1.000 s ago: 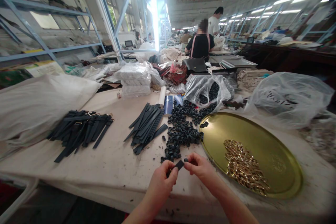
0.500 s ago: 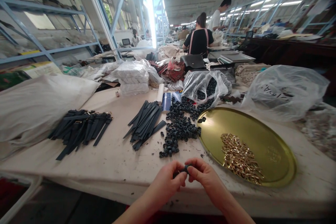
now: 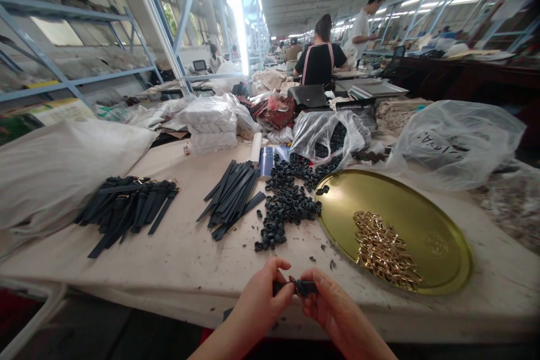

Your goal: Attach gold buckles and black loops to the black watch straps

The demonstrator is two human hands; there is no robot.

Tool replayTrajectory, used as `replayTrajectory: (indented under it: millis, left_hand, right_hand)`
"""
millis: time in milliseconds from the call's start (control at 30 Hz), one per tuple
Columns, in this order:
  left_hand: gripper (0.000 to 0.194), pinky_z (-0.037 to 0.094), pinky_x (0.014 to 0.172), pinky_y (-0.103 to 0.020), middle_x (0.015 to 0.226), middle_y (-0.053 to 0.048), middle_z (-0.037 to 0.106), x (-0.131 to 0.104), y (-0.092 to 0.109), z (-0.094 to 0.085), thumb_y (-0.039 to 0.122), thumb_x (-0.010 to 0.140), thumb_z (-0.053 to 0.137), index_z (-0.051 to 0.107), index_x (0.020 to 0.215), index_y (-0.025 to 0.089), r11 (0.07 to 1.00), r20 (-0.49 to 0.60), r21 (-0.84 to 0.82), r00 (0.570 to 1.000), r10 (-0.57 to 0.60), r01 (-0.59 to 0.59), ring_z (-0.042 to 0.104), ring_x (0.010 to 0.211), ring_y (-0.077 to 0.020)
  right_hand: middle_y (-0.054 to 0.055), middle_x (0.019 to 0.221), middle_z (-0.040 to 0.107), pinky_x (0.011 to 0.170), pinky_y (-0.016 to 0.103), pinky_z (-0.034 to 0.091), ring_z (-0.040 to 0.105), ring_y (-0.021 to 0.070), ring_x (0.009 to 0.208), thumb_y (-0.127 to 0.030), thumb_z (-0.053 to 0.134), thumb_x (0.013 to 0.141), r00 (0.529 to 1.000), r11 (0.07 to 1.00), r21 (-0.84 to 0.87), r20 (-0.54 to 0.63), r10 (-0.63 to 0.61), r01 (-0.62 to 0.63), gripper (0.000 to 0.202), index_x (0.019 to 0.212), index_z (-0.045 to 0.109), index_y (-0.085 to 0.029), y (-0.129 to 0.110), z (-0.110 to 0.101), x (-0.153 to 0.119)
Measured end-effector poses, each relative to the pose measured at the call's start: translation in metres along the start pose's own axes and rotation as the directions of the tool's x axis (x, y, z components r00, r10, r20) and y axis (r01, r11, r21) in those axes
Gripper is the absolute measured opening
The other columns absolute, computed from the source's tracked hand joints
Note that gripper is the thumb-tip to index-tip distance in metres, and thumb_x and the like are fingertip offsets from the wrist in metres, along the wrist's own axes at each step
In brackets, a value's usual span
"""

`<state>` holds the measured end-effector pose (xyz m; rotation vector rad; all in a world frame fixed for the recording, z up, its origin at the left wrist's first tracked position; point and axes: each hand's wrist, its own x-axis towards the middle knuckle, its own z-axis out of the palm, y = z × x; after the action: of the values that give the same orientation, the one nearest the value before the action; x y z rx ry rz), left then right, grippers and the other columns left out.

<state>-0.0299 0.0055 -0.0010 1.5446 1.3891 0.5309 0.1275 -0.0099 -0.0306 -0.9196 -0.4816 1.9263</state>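
Head view shows us both hands close together over the near edge of the tabletop [image 3: 181, 270], each clamped on one dark strap [image 3: 307, 288]. Our left hand [image 3: 264, 292] pinches one part and our right hand [image 3: 329, 299] grips the short end, with a coppery buckle [image 3: 292, 280] showing between the fingertips. A second ago our hands were apart, the left on the strap and the right on a small loop; now they work on the same piece, and the buckle has come into sight. We judge that the loop is going onto the folded end beside the buckle, so this piece looks well along; our fingers hide whether it is seated.

Around us, loose loops [image 3: 289, 208] and plain straps [image 3: 232, 197] lie mid-tabletop, buckled straps [image 3: 130, 205] lie towards its left edge, and a gold tray [image 3: 379, 191] with metal buckles [image 3: 385, 250] sits towards its right edge.
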Motion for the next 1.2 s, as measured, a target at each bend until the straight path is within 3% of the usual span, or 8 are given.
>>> replayTrajectory:
  millis: [167, 367, 533, 700, 867, 1000, 1100, 1200]
  left_hand:
    - [0.027, 0.038, 0.061, -0.022, 0.071, 0.003, 0.056, -0.004, 0.006, 0.002, 0.026, 0.075, 0.049, 0.049, 0.101, 0.020, 0.999, 0.005, 0.034, 1.000, -0.018, 0.018, 0.052, 0.065, -0.0126]
    - [0.030, 0.039, 0.072, -0.025, 0.084, -0.001, 0.060, -0.005, 0.004, 0.003, 0.024, 0.073, 0.050, 0.051, 0.103, 0.020, 0.997, -0.057, 0.076, 0.998, 0.029, -0.025, 0.054, 0.076, -0.0149]
    - [0.021, 0.038, 0.061, -0.024, 0.075, -0.001, 0.062, -0.004, 0.002, 0.000, 0.033, 0.073, 0.052, 0.058, 0.087, 0.018, 0.989, 0.069, 0.138, 0.996, -0.062, 0.052, 0.054, 0.068, -0.0151]
    - [0.016, 0.036, 0.058, -0.021, 0.072, 0.001, 0.062, -0.007, 0.011, -0.006, 0.025, 0.071, 0.051, 0.060, 0.081, 0.016, 0.999, 0.148, -0.002, 0.988, -0.048, 0.048, 0.052, 0.066, -0.0127]
    - [0.031, 0.039, 0.064, -0.021, 0.082, 0.000, 0.062, -0.009, 0.015, -0.012, 0.015, 0.069, 0.048, 0.060, 0.097, 0.016, 0.982, 0.239, -0.178, 0.971, -0.026, 0.070, 0.054, 0.073, -0.0129]
    - [0.039, 0.041, 0.068, -0.023, 0.088, -0.004, 0.063, -0.008, 0.012, -0.011, 0.014, 0.070, 0.046, 0.054, 0.108, 0.014, 0.944, 0.331, -0.304, 0.943, -0.024, 0.130, 0.057, 0.077, -0.0142]
    - [0.042, 0.042, 0.066, -0.023, 0.082, -0.003, 0.062, -0.005, 0.007, -0.004, 0.015, 0.068, 0.048, 0.052, 0.110, 0.012, 0.893, 0.375, -0.390, 0.924, -0.070, 0.226, 0.058, 0.073, -0.0136]
    - [0.039, 0.042, 0.065, -0.022, 0.075, 0.000, 0.061, -0.002, 0.002, 0.006, 0.014, 0.067, 0.049, 0.056, 0.105, 0.013, 0.873, 0.365, -0.427, 0.928, -0.071, 0.235, 0.056, 0.069, -0.0113]
  right_hand:
    - [-0.004, 0.068, 0.058, 0.051, 0.017, 0.040, 0.048, 0.0051, 0.054, -0.031, 0.070, 0.067, 0.999, 0.998, 0.029, 0.003, 0.049, -0.049, 0.018, 0.076, 0.060, -0.019, 0.009, -0.002, 0.000]
    - [-0.004, 0.065, 0.054, 0.053, 0.018, 0.037, 0.047, 0.0059, 0.054, -0.037, 0.070, 0.066, 0.978, 0.985, 0.042, 0.134, 0.159, -0.166, 0.026, 0.080, 0.059, -0.018, 0.013, 0.004, -0.003]
    - [-0.005, 0.059, 0.048, 0.051, 0.018, 0.033, 0.041, 0.0063, 0.052, -0.035, 0.071, 0.064, 0.984, 0.992, -0.029, 0.120, 0.129, -0.127, 0.027, 0.065, 0.053, -0.015, 0.009, 0.004, -0.004]
    - [-0.003, 0.063, 0.051, 0.059, 0.023, 0.038, 0.045, 0.0103, 0.059, -0.044, 0.063, 0.069, 0.999, 0.976, -0.218, 0.035, -0.018, 0.025, 0.029, 0.066, 0.052, -0.017, 0.003, 0.002, -0.001]
    - [-0.007, 0.052, 0.043, 0.049, 0.024, 0.036, 0.044, 0.0110, 0.047, -0.047, 0.062, 0.066, 0.941, 0.780, -0.608, -0.152, -0.301, 0.152, 0.033, 0.065, 0.041, -0.022, 0.012, -0.010, 0.011]
    - [-0.006, 0.060, 0.048, 0.049, 0.025, 0.037, 0.046, 0.0122, 0.050, -0.040, 0.058, 0.070, 0.934, 0.648, -0.737, -0.065, -0.352, 0.193, 0.029, 0.089, 0.046, -0.022, 0.014, -0.018, 0.011]
    - [-0.005, 0.057, 0.048, 0.050, 0.024, 0.036, 0.047, 0.0129, 0.051, -0.038, 0.052, 0.075, 0.948, 0.555, -0.805, 0.025, -0.318, 0.208, 0.017, 0.081, 0.048, -0.022, 0.014, -0.017, 0.005]
    - [-0.004, 0.057, 0.051, 0.051, 0.026, 0.037, 0.049, 0.0143, 0.052, -0.040, 0.047, 0.078, 0.932, 0.487, -0.851, 0.008, -0.362, 0.196, 0.017, 0.079, 0.047, -0.023, 0.018, -0.013, 0.000]
